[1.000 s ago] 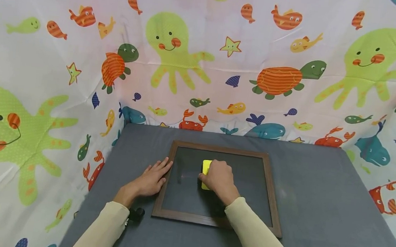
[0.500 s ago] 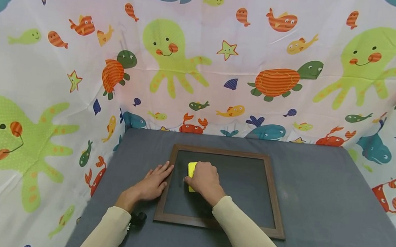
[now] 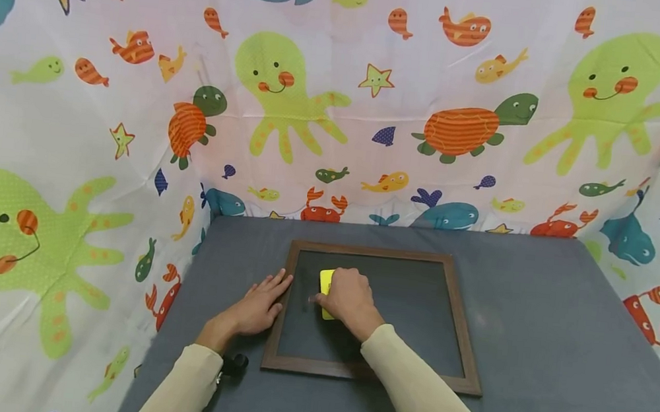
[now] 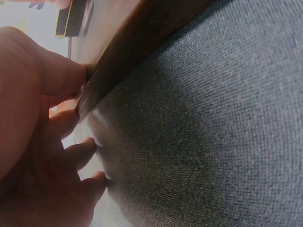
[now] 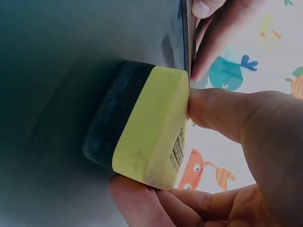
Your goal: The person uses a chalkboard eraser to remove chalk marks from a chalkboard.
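A: What's seen nearest?
B: Pale sleeves, then the L hand: fingers fairly straight, nothing gripped, L side of the brown frame touched.
A: & the R hand?
B: Curled. A yellow/blk eraser is gripped btwn thumb & fingers, blk side down on the dark board, L of ctr.
A: Far end?
B: Grey cloth is seen past the frame, backed by a curtain printed w/ sea animals.

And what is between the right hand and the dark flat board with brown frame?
A yellow-and-black block eraser, pinched by the right hand, its black layer facing the board; the right wrist view shows this.
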{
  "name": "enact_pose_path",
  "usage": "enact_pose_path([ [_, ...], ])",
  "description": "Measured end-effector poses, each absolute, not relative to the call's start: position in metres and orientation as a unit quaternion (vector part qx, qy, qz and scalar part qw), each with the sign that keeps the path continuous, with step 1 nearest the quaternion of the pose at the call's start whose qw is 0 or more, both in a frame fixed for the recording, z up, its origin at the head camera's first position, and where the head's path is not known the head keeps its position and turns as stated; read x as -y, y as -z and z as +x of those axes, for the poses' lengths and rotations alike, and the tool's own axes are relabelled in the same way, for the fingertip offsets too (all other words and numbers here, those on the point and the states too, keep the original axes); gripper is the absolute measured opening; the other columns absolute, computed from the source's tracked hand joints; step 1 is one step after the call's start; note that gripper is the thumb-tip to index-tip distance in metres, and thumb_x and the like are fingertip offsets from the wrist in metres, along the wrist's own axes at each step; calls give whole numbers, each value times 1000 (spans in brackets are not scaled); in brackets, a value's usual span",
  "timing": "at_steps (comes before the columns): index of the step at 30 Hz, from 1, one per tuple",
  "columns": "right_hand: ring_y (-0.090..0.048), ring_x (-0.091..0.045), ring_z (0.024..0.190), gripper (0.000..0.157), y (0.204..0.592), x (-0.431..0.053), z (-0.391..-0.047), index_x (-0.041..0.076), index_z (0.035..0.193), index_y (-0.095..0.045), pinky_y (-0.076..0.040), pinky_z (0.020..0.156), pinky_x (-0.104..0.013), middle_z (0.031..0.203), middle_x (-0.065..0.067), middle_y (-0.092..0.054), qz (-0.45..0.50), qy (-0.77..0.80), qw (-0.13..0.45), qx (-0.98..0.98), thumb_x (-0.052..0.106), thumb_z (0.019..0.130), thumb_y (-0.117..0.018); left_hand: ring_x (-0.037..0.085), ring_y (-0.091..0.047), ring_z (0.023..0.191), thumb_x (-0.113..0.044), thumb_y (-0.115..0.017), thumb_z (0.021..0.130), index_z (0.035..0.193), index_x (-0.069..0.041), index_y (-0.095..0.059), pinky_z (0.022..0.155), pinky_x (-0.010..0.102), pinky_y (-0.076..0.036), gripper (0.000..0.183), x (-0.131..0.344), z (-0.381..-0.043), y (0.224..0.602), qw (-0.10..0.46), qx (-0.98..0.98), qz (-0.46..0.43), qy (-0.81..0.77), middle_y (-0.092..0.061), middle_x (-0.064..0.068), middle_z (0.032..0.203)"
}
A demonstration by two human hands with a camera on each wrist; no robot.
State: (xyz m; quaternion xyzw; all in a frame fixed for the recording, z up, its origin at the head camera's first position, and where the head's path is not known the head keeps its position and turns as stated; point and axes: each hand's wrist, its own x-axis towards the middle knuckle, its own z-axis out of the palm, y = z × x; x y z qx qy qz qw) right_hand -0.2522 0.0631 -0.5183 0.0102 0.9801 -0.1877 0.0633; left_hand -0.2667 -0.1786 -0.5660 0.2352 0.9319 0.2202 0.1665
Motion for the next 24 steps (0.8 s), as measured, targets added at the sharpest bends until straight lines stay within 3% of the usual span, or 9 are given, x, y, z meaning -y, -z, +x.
enact_pose_path([
  [7,-63,-26,73,55,518,-99,-246,1,109,-70,-61,68,-40,85,-10,-65,35,188,65,-979,48,89,-89,50,-17,168,-11,-54,112,174,-6,-27,130,76,-15,69,179,-266,568,160,-927,243,-237,-15,20,184],
  [24,-64,-30,75,64,518,-205,-219,-9,112,-65,-59,69,-43,87,-16,-65,108,174,64,-977,47,88,-87,45,-14,170,-13,-54,114,176,-11,-23,133,72,-13,69,180,-263,565,167,-929,232,-233,-12,15,185],
])
